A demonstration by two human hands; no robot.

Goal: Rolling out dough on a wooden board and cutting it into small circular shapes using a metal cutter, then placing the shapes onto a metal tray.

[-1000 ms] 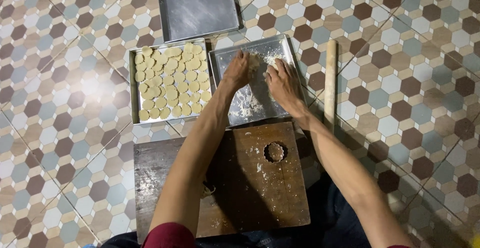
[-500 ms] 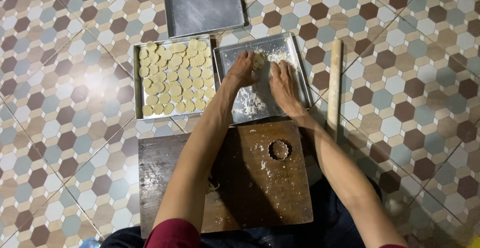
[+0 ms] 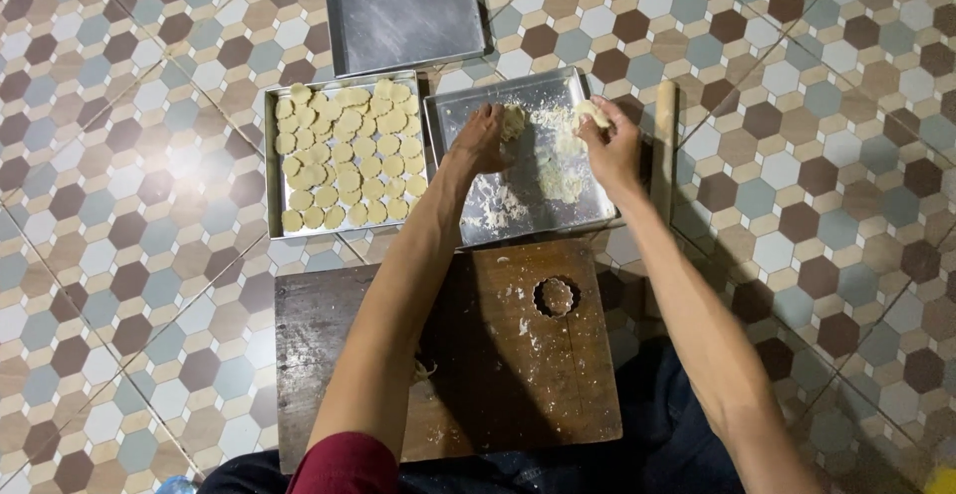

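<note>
My left hand (image 3: 482, 140) reaches into a floured metal tray (image 3: 468, 106) and pinches a round of pale dough (image 3: 513, 121) near the tray's far edge. My right hand (image 3: 609, 140) is over the same tray's right side, with another piece of dough (image 3: 595, 111) held in its fingertips. Flour and dough scraps (image 3: 558, 170) lie scattered on the tray. In front of me is a wooden board (image 3: 498, 355) carrying a round fluted cutter (image 3: 556, 297).
A tray (image 3: 274, 170) filled with several cut dough rounds sits left of the floured one. An empty metal tray (image 3: 403, 6) lies farther away. A wooden rolling pin (image 3: 663, 145) rests on the patterned hexagon-tile floor (image 3: 129, 205) at the right.
Both hands have lifted from pressing on the floured tray toward its far edge. Each now pinches a piece of dough. The view has shifted slightly.
</note>
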